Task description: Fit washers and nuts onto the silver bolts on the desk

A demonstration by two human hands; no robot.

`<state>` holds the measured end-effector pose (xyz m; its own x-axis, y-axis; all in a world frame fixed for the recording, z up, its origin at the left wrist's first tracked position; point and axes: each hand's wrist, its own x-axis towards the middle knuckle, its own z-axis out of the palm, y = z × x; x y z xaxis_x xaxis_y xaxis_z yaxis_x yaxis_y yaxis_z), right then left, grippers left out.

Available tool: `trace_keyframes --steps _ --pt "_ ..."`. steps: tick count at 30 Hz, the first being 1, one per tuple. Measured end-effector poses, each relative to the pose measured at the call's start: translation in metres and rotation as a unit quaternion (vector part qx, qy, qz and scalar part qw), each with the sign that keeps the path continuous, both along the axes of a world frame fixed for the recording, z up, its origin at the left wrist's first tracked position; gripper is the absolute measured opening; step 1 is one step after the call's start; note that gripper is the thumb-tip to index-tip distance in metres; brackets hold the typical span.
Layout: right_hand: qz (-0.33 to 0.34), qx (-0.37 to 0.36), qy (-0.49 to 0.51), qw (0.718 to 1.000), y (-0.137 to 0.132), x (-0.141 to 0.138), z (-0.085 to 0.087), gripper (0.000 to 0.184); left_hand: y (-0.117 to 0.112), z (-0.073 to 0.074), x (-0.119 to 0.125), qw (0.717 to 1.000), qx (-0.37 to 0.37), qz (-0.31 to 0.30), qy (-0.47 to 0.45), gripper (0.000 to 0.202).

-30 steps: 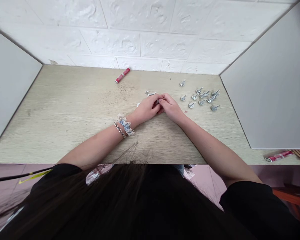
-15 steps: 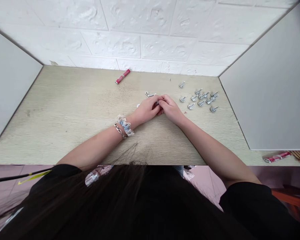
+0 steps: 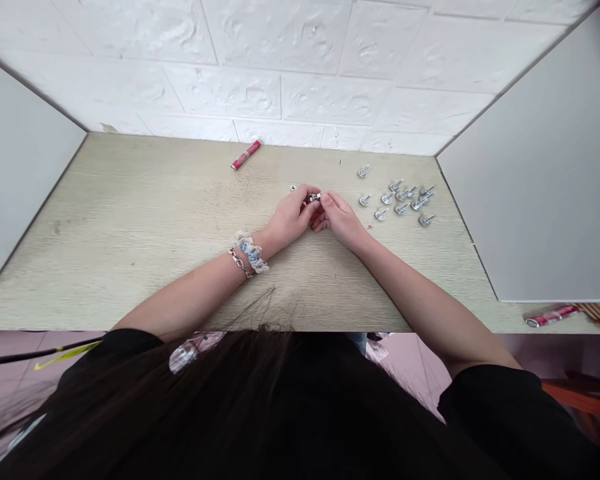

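Near the middle of the table my left hand and my right hand meet, fingertips close together. Between them is a small shiny metal bolt, partly covered by the fingers. My left thumb and fingers close around its left part, while my right thumb and forefinger pinch at its right end. Whether a nut or washer sits on it is too small to tell. Just behind my left fingers a loose nut lies on the table.
Several bolts with washers lie spread to the right. A red tube rests near the white brick-patterned wall. Grey panels border both sides. Another red tube lies at the front right edge of the table.
The bolt that lay behind my left hand and the white disc beside it no longer show on the table. My fingers have shifted, and a metal bolt now shows between them.
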<state>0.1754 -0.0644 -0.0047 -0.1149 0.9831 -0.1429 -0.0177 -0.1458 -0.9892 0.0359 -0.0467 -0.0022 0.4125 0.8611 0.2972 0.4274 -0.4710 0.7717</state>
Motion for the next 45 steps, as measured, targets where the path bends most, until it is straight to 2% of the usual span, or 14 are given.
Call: trace_keyframes --steps 6,8,12,14,17,22,25,28,32,35,39,45 --pt "0.009 0.007 -0.004 1.0 0.0009 0.0008 -0.0006 0.046 -0.0009 0.0009 -0.0008 0.999 0.017 -0.034 0.032 0.022" --pt "0.008 0.006 -0.003 1.0 0.0004 0.0008 0.0004 0.04 -0.0008 -0.0008 -0.0007 0.999 0.012 -0.035 0.027 0.022" --pt "0.001 -0.009 0.017 1.0 -0.0009 0.0012 0.0038 0.013 -0.0008 -0.0039 -0.0001 0.999 0.002 -0.035 0.015 0.022" --pt "0.003 -0.017 0.033 0.999 -0.0015 0.0015 0.005 0.01 -0.001 -0.0038 0.0002 0.999 0.004 -0.031 0.014 0.022" --pt "-0.005 -0.009 0.042 0.999 -0.0019 0.0013 0.0042 0.015 -0.0012 -0.0027 0.0008 1.0 0.001 -0.027 0.014 0.021" --pt "-0.013 0.002 0.014 1.0 0.0 0.0006 -0.0015 0.049 -0.0013 -0.0028 0.0011 0.998 0.002 -0.058 0.021 0.023" --pt "-0.008 -0.002 0.008 1.0 0.0018 0.0007 -0.003 0.054 -0.0012 -0.003 0.0008 0.998 0.001 -0.056 0.028 0.023" --pt "-0.009 -0.009 0.014 1.0 0.0022 0.0006 -0.0027 0.044 -0.0008 -0.0026 0.0007 0.999 -0.007 -0.039 0.036 0.023" --pt "-0.023 -0.002 0.023 0.999 0.0008 0.0012 -0.0004 0.02 0.0002 -0.0022 0.0006 0.999 -0.017 -0.011 0.035 0.022" --pt "-0.041 0.009 0.033 0.999 -0.0002 0.002 0.0033 0.022 0.0006 -0.0025 0.0007 0.999 -0.024 -0.004 0.025 0.022" --pt "-0.044 -0.023 0.026 0.998 -0.0001 0.0021 0.0067 0.011 0.0003 -0.0031 0.001 0.999 -0.018 -0.023 0.02 0.023" --pt "-0.032 -0.026 0.014 0.999 0.0019 0.0017 0.0064 0.017 0.0003 -0.0043 0.0009 0.999 -0.014 -0.024 0.027 0.025"
